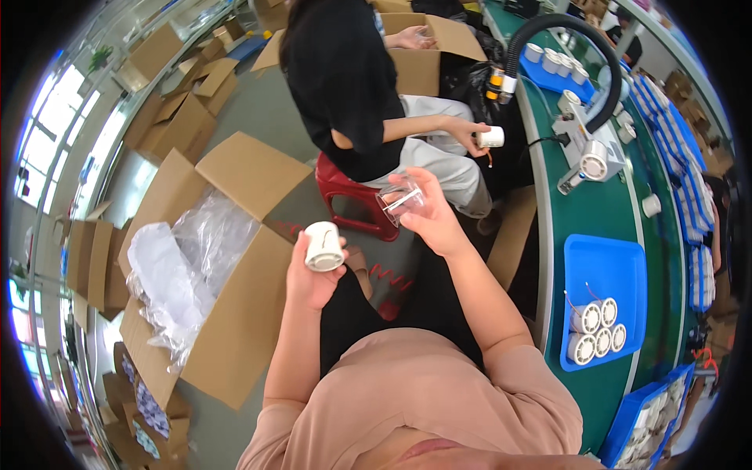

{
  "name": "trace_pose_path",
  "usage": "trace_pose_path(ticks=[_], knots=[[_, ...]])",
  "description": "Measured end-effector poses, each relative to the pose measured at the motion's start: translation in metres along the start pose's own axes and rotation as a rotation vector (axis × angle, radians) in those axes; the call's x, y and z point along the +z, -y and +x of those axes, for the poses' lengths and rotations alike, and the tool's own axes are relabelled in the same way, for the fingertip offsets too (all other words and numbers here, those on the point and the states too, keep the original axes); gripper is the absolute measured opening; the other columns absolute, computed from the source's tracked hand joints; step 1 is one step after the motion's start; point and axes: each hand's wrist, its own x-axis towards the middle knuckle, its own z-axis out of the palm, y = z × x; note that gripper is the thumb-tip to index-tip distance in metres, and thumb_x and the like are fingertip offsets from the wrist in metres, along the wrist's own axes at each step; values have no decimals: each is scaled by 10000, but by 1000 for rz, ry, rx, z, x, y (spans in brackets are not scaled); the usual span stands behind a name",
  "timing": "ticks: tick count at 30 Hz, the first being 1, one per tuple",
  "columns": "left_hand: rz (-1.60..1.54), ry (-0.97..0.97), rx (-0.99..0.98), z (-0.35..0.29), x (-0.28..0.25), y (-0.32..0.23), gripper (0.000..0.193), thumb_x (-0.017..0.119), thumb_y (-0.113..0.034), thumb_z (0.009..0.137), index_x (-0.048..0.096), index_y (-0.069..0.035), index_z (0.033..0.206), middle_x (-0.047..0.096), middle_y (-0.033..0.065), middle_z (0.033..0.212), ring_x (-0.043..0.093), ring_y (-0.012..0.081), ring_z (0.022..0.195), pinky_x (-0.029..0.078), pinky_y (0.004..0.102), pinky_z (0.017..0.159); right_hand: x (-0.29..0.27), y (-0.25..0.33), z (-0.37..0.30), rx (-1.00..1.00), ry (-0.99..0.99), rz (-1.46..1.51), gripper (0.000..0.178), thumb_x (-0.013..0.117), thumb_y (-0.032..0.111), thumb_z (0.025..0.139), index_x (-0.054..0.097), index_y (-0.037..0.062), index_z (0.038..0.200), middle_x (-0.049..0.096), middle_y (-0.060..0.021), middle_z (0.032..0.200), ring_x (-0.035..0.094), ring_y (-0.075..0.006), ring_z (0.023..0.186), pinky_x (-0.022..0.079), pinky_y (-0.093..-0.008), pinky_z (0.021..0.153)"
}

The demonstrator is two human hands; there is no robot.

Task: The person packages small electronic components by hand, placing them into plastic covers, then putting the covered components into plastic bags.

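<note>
Both forearms [293, 352] were extended forward. The left hand [315, 285] was curled in a grip; the right hand [432, 215] was likewise curled and was held out slightly farther ahead.

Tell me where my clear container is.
In the head view, your clear container is in your right hand, above and right of the white cylinder in your left hand.

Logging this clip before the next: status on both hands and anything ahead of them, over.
Left hand holding white cylinder. Right hand holding clear cup-like piece, apart from cylinder. Ahead: seated co-worker holding a similar part.
</note>
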Motion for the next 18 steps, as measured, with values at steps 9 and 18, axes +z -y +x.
trace_pose_path(ticks=[9,18], knots=[[17,-113,-92,-5,-4,19,386,349,-358,950,498,-53,1133,609,94,967,618,219,746,501,265,557,35,17,-10,-188,290,-512,674,691,-53,652,407,116,1239,358,-127,1310,437,-245,1172,362,-361,975],[73,-11,-145,-11,2,21,492,296,-461,947,479,-55,1156,612,78,937,599,162,690,487,247,533,35,7,-14,12,314,-595,560,647,-33,669,456,78,1183,354,-113,1297,379,-240,1209,350,-353,969]])
